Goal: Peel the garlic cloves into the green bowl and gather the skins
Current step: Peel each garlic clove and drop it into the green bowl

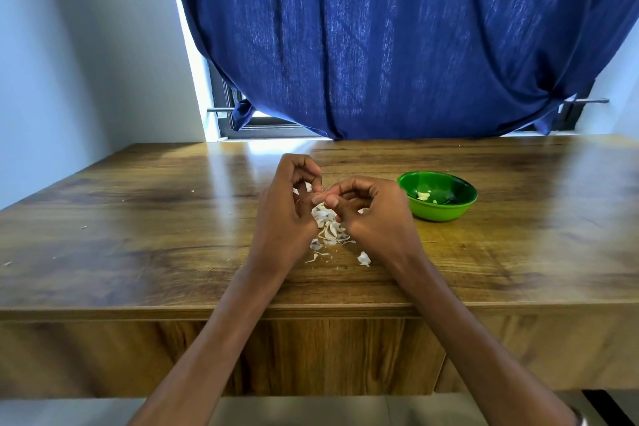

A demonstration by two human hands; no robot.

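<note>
Head view: left hand and right hand drawn together at table centre, fingers curled, fingertips meeting over something too small to make out, probably a garlic clove mid-peel. Directly beneath, at 6 o'clock from the fingertips, a heap of skins, with strays scattered toward the near edge of the wooden table. At 3 o'clock from the hands, well apart, the green bowl, a few peeled cloves inside. Likely handling: clove light, firm, slick once bare, so best pinched at the ends; skins papery, weightless, easily scattered, better swept together than picked singly.
</note>
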